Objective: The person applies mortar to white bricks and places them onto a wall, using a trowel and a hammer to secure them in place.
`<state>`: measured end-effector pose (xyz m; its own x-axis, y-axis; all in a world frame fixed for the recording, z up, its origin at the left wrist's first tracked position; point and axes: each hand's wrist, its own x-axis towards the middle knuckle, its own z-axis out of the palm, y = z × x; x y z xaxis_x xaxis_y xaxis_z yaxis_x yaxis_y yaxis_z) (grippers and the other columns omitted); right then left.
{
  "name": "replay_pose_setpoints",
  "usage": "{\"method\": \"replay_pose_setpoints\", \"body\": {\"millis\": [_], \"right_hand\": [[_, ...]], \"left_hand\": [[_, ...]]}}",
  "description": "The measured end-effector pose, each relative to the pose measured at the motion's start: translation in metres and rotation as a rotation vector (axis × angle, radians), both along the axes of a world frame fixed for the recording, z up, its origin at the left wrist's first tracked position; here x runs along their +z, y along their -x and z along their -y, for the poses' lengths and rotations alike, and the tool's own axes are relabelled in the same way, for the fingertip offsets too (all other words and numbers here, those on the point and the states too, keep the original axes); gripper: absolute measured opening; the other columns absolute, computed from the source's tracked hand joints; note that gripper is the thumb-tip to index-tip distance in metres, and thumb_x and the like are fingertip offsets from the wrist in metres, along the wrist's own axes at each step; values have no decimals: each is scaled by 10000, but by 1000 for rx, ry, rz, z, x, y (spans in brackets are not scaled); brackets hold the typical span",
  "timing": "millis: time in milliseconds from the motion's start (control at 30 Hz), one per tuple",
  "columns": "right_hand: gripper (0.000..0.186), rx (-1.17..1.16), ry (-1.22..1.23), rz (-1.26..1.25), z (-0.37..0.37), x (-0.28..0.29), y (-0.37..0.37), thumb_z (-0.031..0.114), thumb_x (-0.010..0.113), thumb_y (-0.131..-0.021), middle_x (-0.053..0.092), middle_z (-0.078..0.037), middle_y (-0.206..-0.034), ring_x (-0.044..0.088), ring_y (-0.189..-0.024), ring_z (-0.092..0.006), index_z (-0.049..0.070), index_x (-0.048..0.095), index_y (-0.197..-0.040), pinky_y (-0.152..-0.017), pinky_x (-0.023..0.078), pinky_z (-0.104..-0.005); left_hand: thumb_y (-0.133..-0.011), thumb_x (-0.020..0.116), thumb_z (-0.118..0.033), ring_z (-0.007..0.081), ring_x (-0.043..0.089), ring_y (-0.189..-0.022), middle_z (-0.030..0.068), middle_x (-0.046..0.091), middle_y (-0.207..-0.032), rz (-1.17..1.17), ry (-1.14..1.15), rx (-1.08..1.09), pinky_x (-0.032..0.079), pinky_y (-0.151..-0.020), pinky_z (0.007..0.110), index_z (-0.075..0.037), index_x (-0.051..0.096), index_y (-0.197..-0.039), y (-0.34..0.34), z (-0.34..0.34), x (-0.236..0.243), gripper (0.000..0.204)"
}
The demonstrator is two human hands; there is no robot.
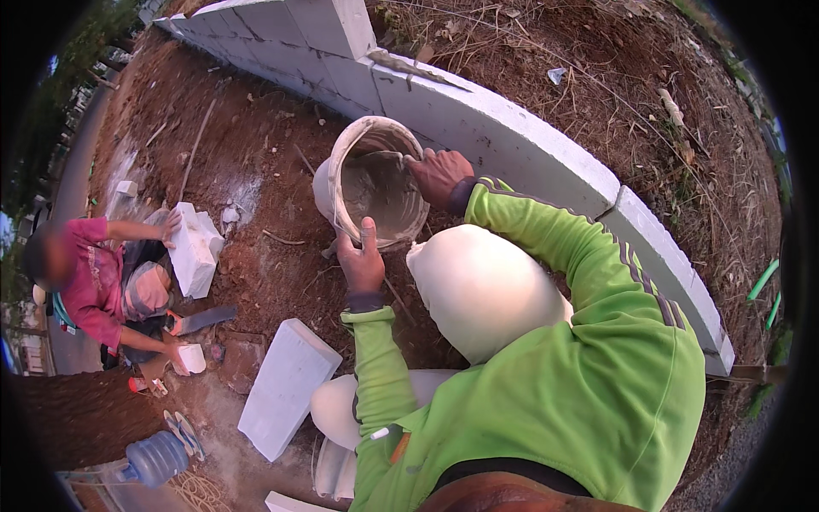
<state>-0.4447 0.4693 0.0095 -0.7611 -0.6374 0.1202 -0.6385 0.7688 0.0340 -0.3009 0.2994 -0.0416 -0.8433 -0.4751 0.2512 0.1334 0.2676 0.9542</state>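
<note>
A mortar-smeared bucket [341, 183] leans toward me on the soil beside the block wall, with wet grey mortar [375, 192] inside. My left hand [363, 260] grips its near rim, thumb up along the edge. At the bucket's right side, my right hand [439, 177] is closed round what looks like a trowel [386, 156]; its handle is hidden in my fist and its metal part reaches into the bucket. My knee in pale trousers [486, 286] is close to the bucket's near side.
A low wall of pale blocks [503, 128] curves along the right, mortar on its top. At left, a co-worker [94, 273] handles a white block [194, 252] and a smaller piece, near a handsaw [205, 319]. A loose block [290, 388] and a blue water jug [158, 458] lie nearer.
</note>
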Motion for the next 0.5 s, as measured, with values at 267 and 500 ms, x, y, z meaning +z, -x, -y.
{"method": "replay_pose_setpoints", "body": {"millis": [267, 500], "right_hand": [[409, 179, 257, 632, 7, -31, -15, 403, 656, -944, 737, -225, -986, 726, -933, -377, 63, 729, -1159, -877, 566, -488], [536, 123, 587, 985, -17, -24, -23, 453, 524, -1039, 719, -231, -1119, 686, -1048, -315, -15, 678, -1249, -954, 503, -399]], "left_hand": [[-1035, 628, -317, 333, 546, -1292, 264, 569, -1405, -93, 218, 83, 397, -1102, 426, 71, 479, -1446, -8, 10, -15, 584], [-1052, 610, -378, 230, 597, -1091, 190, 631, -1242, -9, -238, 130, 481, -968, 388, 80, 572, -1268, -6, 4, -34, 507]]}}
